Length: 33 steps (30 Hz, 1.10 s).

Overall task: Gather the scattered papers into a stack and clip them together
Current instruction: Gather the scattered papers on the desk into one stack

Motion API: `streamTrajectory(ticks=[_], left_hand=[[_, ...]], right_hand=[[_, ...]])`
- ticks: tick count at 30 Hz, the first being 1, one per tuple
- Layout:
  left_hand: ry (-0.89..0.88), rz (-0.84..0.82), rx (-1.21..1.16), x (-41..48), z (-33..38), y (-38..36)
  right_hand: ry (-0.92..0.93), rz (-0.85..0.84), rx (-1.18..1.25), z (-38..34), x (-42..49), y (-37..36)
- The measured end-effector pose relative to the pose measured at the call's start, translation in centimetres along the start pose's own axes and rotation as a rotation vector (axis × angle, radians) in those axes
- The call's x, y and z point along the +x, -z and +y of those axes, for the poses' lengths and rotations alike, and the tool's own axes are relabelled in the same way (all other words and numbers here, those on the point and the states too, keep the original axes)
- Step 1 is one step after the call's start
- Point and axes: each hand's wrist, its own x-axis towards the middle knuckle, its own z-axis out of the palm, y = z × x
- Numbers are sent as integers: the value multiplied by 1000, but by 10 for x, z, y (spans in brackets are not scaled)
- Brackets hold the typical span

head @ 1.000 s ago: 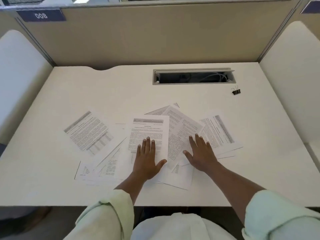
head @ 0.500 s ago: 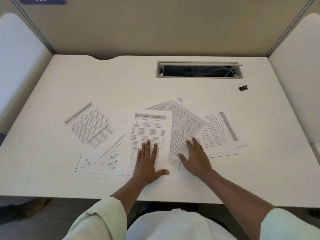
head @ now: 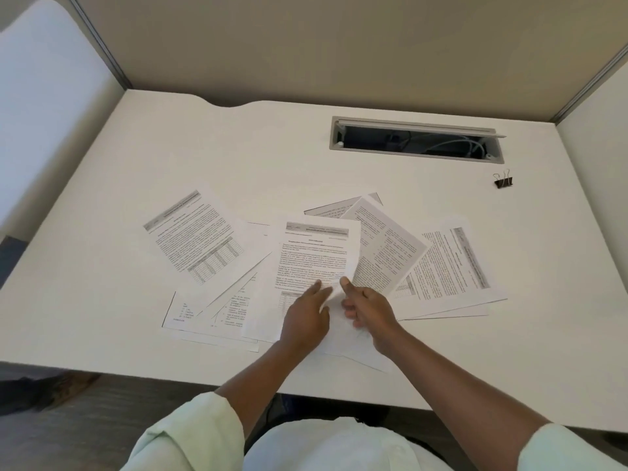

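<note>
Right hand [head: 368, 309] now pinches the middle sheet's [head: 319, 263] curled edge; left hand [head: 306, 317] fingers together, flat on printed papers [head: 204, 239].

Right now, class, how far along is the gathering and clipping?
Done: nothing stacked; the papers lie fanned across the desk. In hand: the right hand pinches the middle sheet, the left hand beside it. Left: squaring everything, then fetching the binder clip.
</note>
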Motion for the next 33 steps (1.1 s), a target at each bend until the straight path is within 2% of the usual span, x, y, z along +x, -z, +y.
streamTrajectory(ticks=[5, 7, 12, 15, 18, 27, 33], left_hand=[[-112, -171, -45, -15, 7, 11], [-106, -180, -20, -17, 1, 19], [6, 44, 98, 5, -47, 64], [149, 183, 254, 26, -90, 95], [234, 178, 344, 38, -125, 114], [105, 18, 643, 50, -136, 121], [-43, 214, 545, 49, -130, 124]], right_hand=[[-55, 14, 58, -4, 3, -5], [-46, 52, 13, -5, 6, -6], [31, 149, -178, -3, 9, 6], [59, 179, -217, -3, 4, 10], [94, 196, -258, -3, 1, 9], [52, 201, -247, 6, -5, -1], [28, 163, -212, 8, -9, -8]])
